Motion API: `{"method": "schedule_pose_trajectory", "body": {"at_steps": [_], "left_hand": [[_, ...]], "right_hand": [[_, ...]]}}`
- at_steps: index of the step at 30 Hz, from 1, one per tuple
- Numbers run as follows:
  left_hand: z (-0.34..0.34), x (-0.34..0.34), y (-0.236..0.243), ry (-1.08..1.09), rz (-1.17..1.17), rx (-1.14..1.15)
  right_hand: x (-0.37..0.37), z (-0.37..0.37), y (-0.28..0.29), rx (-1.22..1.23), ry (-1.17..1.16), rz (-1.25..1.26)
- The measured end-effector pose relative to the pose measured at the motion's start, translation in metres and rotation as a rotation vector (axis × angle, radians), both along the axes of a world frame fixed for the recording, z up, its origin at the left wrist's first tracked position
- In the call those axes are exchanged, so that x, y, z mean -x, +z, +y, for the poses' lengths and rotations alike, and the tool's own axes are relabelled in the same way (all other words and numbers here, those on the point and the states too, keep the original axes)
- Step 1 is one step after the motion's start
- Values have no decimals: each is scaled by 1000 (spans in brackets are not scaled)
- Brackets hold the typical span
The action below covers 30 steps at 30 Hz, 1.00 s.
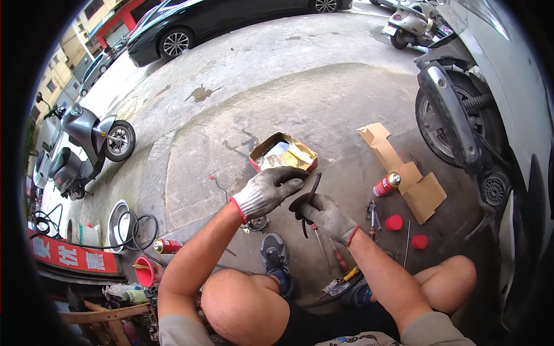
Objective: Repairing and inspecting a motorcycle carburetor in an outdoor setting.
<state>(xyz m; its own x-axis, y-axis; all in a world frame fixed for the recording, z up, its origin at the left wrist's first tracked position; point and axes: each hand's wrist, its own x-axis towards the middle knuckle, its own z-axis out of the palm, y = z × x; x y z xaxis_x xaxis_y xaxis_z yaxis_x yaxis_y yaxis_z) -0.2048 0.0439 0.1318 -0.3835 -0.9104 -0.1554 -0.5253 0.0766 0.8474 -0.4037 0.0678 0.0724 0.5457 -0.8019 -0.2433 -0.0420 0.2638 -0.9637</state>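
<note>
A slim black curved strip point(315, 185) is held above the concrete ground point(202, 173), in front of the crouched knees. It is probably light and fairly stiff with some spring, perhaps slick if oily, and best held near mid-length. There it is pinched between thumb and fingers of the gloved right hand point(330, 215), that grip nearly closed. The left hand point(262, 191) is loosely bent beside it; whether anything is pinched there cannot be told. Just beyond, a red-sided tin point(315, 162) is seen; farther off, a black car point(231, 26) is parked.
</note>
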Motion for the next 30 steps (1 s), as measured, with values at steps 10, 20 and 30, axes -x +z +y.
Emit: {"method": "schedule_pose_trajectory", "body": {"at_steps": [10, 20, 30], "left_hand": [[30, 73, 71, 46, -3, 45], [57, 108, 65, 71, -173, 202], [58, 109, 56, 29, -257, 334]], "right_hand": [[48, 32, 40, 350, -189, 112], [77, 38, 60, 493, -536, 59], [73, 33, 45, 307, -530, -39]]}}
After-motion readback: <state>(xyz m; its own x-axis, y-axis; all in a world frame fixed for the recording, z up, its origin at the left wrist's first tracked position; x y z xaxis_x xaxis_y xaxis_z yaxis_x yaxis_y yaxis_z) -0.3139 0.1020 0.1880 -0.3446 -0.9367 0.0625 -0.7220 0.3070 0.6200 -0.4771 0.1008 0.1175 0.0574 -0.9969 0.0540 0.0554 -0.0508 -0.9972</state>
